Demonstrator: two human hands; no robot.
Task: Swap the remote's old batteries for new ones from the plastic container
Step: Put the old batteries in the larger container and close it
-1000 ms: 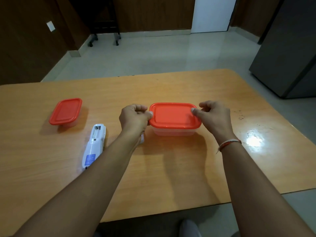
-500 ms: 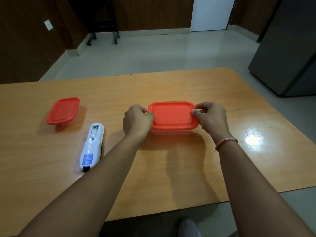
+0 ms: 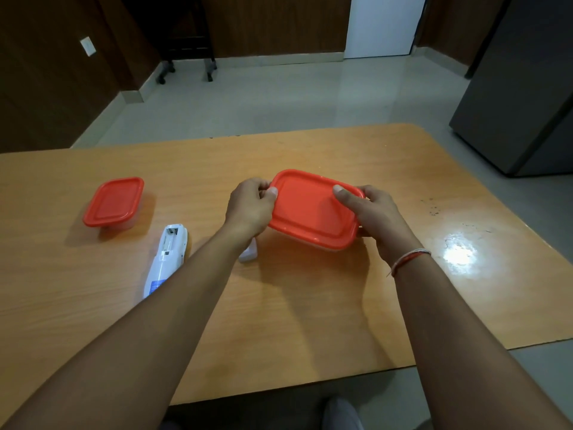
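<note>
Batteries cannot be seen; the container [image 3: 313,209] that is to supply them has its orange lid on and is gripped at both short ends. Nearest the camera, two bare forearms reach out over the wooden table [image 3: 310,321], the right one wearing a thread band [image 3: 408,260] at the wrist. Left of the left forearm lies the white remote [image 3: 166,260], back side up with its battery bay uncovered (a small white piece [image 3: 249,252], seemingly the bay's cover, lies by the left wrist). Farther on, the left hand [image 3: 249,206] curls round the container's left end, thumb on the lid, and the right hand [image 3: 370,212] grips the right end the same way; the container sits tilted, its near edge lower. A smaller tub [image 3: 113,203] with an orange lid stands well to the left. Beyond the table's far edge are pale floor, a white door [image 3: 383,24] and a grey cabinet [image 3: 521,88].
</note>
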